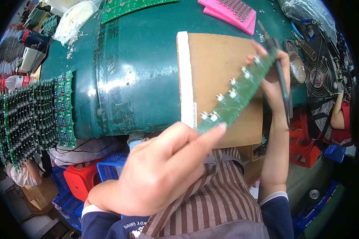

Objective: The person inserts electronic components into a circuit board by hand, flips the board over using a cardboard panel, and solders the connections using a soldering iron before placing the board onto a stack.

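Note:
A long green circuit board (239,99) with small white connectors along it is held slantwise above a brown cardboard sheet (215,51). My left hand (159,167) grips its near end between thumb and fingers. At the far end, my right hand (277,77) steadies the board and also holds a soldering iron (272,43). The iron's tip points away toward the back of the table, and its dark cable trails down beside my right wrist. The board is slightly smeared by motion. Some right fingers are hidden behind it.
Many upright green circuit boards (28,119) stand in a row at the left. Pink foam (227,16) carrying small metal parts lies at the back. A round metal fan guard (318,77) and a dish (296,67) sit at the right. A white bag (73,22) lies back left.

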### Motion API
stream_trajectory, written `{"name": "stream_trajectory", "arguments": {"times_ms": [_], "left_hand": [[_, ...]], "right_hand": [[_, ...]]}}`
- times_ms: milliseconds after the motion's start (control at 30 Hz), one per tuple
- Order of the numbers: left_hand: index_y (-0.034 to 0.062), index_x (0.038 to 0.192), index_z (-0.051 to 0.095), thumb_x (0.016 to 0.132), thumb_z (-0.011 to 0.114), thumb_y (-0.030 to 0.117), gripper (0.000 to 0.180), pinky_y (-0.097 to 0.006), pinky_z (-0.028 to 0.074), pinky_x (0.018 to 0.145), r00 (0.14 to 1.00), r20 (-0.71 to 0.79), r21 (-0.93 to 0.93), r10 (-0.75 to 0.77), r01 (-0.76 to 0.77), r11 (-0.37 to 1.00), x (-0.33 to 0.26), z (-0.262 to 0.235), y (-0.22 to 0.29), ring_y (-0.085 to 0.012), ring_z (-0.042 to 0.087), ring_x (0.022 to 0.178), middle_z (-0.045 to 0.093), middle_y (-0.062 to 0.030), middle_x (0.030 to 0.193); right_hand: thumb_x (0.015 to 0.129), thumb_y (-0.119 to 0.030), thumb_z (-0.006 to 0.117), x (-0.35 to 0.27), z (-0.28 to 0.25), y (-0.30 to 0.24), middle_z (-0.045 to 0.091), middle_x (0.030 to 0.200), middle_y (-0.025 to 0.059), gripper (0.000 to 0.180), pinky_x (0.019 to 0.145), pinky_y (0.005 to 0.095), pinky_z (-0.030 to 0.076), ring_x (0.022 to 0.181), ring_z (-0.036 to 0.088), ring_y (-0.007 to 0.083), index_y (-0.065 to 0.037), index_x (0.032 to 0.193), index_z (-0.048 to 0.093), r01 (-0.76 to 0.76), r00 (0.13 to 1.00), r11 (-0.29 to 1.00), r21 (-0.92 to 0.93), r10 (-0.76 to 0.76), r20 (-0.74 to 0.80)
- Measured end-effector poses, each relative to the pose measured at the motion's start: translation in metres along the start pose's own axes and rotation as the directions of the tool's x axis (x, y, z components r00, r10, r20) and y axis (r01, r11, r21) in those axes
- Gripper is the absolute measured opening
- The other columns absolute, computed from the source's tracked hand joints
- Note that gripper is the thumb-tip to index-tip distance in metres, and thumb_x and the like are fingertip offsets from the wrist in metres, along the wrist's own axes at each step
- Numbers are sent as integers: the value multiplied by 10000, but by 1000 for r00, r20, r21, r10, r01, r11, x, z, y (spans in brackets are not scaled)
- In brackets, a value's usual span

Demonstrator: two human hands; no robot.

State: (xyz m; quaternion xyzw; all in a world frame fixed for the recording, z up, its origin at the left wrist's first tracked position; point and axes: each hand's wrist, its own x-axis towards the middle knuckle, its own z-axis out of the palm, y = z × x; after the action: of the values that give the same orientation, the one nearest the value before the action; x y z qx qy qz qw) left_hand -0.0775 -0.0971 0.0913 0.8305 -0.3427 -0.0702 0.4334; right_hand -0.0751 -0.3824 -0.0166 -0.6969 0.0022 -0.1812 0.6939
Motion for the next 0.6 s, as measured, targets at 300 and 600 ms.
{"name": "stream_trajectory", "arguments": {"times_ms": [300, 600], "left_hand": [[63, 910, 726, 617, 682, -53, 318, -304, 501, 580, 980, -35, 329, 195, -173, 928, 0, -31, -49, -210, 647, 681, 695, -69, 836], [31, 864, 682, 604, 697, -105, 293, -279, 493, 592, 960, -277, 288, 31, 53, 956, -17, -25, -83, -198, 665, 706, 710, -83, 846]], "right_hand": [[878, 29, 627, -66, 17, 10, 663, 954, 218, 387, 994, 597, 450, 944, 667, 301, -90, 1019, 287, 255, 938, 944, -209, -294, -181], [843, 45, 666, -66, 34, -14, 660, 896, 189, 433, 935, 513, 502, 880, 673, 284, -89, 1036, 303, 275, 921, 911, -308, -342, -188]]}}
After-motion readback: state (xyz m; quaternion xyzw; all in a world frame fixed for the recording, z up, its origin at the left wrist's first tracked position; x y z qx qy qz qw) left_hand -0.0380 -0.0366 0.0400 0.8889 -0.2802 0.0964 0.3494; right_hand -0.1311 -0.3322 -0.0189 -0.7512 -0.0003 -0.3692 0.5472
